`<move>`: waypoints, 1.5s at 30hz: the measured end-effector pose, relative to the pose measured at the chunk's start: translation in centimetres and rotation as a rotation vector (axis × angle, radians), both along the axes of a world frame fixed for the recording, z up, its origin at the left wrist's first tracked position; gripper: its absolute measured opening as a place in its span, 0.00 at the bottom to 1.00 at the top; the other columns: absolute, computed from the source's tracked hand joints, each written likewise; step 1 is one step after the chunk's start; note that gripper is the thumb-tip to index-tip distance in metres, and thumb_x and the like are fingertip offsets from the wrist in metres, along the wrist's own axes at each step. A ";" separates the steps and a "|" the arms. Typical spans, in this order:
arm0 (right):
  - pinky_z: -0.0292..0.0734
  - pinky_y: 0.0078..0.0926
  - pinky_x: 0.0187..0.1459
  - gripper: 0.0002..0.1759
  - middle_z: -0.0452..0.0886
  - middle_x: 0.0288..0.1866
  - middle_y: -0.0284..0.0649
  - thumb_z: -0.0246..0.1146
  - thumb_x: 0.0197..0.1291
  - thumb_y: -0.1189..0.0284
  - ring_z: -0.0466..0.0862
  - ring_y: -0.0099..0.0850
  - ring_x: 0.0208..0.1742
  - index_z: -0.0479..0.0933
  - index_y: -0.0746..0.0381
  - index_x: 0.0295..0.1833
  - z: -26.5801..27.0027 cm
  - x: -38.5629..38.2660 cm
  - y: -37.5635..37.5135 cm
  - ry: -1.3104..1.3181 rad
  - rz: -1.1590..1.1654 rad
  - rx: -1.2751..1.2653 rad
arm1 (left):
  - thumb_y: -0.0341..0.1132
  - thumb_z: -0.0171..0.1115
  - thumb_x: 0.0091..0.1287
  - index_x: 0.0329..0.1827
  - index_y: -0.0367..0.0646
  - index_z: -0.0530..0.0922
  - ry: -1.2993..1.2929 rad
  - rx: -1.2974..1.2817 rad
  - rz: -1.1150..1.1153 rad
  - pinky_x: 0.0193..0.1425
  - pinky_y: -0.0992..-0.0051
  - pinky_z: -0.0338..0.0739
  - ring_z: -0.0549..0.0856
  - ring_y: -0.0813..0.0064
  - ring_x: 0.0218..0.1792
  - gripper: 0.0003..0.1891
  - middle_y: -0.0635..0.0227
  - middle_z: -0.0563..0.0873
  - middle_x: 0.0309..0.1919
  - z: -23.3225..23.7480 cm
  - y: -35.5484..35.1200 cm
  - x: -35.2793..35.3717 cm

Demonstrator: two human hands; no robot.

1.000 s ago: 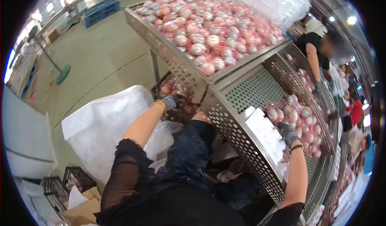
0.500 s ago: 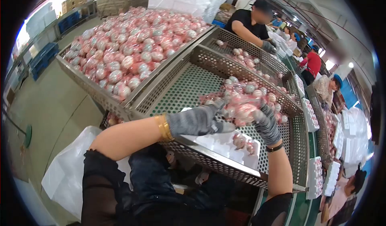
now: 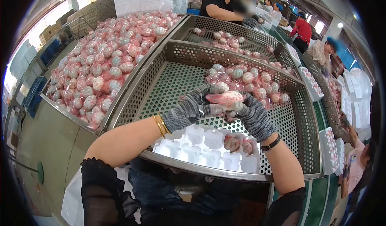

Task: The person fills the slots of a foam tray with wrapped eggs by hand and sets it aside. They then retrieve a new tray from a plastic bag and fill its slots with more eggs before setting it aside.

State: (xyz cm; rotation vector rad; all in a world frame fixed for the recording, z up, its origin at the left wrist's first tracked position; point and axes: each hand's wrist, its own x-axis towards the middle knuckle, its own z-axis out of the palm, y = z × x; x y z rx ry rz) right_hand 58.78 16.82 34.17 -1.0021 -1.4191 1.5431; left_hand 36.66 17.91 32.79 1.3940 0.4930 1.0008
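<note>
Both my hands wear grey knitted gloves and meet above the perforated metal tray. A wrapped egg in clear film with red print is held between my left hand and my right hand. My fingers on both sides are closed round it. Below them lies a white foam tray with empty hollows, holding two wrapped eggs at its right end. Just beyond my hands a cluster of wrapped eggs rests on the perforated base.
A big heap of wrapped eggs fills the bin at the left. A co-worker in black stands beyond the far tray section. Filled foam trays line the right side by a green conveyor. More people work farther back.
My hands have come closer together, now round a single wrapped egg instead of at the cluster. The view has shifted, and the foam tray shows more fully.
</note>
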 end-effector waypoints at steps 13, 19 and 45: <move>0.69 0.34 0.59 0.32 0.74 0.55 0.43 0.69 0.45 0.72 0.74 0.40 0.55 0.70 0.62 0.59 2.2 -2.8 -2.0 -0.585 0.256 0.960 | 0.29 0.54 0.66 0.50 0.40 0.73 0.501 0.072 0.090 0.56 0.77 0.75 0.79 0.75 0.49 0.11 0.64 0.79 0.48 -3.5 1.0 0.2; 0.71 0.35 0.57 0.29 0.72 0.56 0.44 0.69 0.47 0.70 0.74 0.43 0.56 0.72 0.59 0.58 3.8 -3.1 -4.3 -0.704 0.424 0.895 | 0.26 0.57 0.63 0.54 0.40 0.69 0.162 -0.280 -0.287 0.58 0.74 0.72 0.77 0.76 0.51 0.16 0.65 0.78 0.50 -1.1 -0.8 0.4; 0.75 0.34 0.34 0.09 0.77 0.30 0.43 0.58 0.51 0.73 0.80 0.41 0.34 0.79 0.60 0.39 2.4 -6.1 -3.2 -1.338 0.692 0.884 | 0.33 0.55 0.58 0.30 0.40 0.77 1.386 1.294 -0.577 0.33 0.65 0.76 0.82 0.61 0.27 0.06 0.58 0.81 0.24 -2.4 1.2 -3.1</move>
